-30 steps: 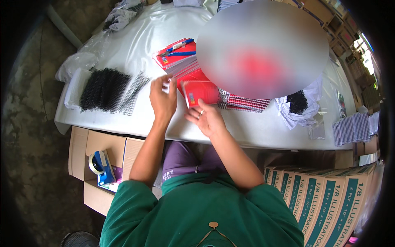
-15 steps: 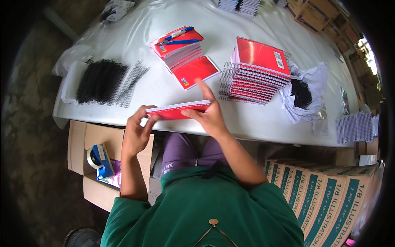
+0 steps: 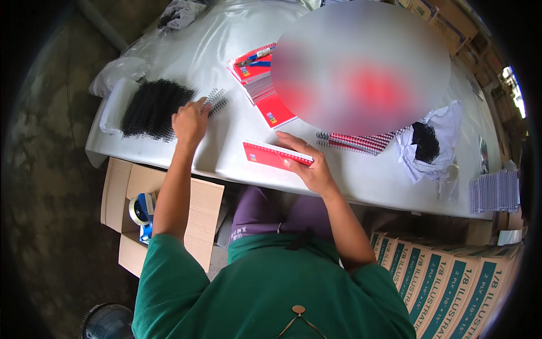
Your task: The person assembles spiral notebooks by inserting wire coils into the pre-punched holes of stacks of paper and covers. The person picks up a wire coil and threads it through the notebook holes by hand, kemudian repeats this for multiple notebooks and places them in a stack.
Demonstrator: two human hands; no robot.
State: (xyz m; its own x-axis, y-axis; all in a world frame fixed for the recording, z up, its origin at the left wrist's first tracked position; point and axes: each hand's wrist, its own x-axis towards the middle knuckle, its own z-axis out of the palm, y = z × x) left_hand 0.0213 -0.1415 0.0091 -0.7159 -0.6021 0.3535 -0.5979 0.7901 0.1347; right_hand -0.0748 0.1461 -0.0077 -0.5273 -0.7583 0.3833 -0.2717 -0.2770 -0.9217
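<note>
My right hand [image 3: 311, 165] grips a red-covered notebook [image 3: 262, 158] just above the table's near edge; a row of punched holes runs along its upper edge, with no coil in it. Out to the left, my left hand [image 3: 192, 121] has its fingers bent together at the near end of a few loose black spiral coils [image 3: 215, 103]. Beside that hand lies a thick bunch of black spiral coils [image 3: 152, 110]. Ahead are a leaning stack of red notebooks [image 3: 259, 87] with blue-handled pliers [image 3: 257, 63] on top, and a red notebook [image 3: 276, 110] in front.
A large blurred patch covers the back right; below it shows the edge of a coil-bound notebook stack [image 3: 361, 142]. White plastic wrapping [image 3: 437, 135] holds more black coils. An open carton [image 3: 200, 217] with a tape dispenser [image 3: 144, 212] stands below left, large cartons [image 3: 451, 282] below right.
My left hand has let go of the notebook and moved left and forward to the loose coils. The right hand keeps the notebook, now lower and tilted the other way.
</note>
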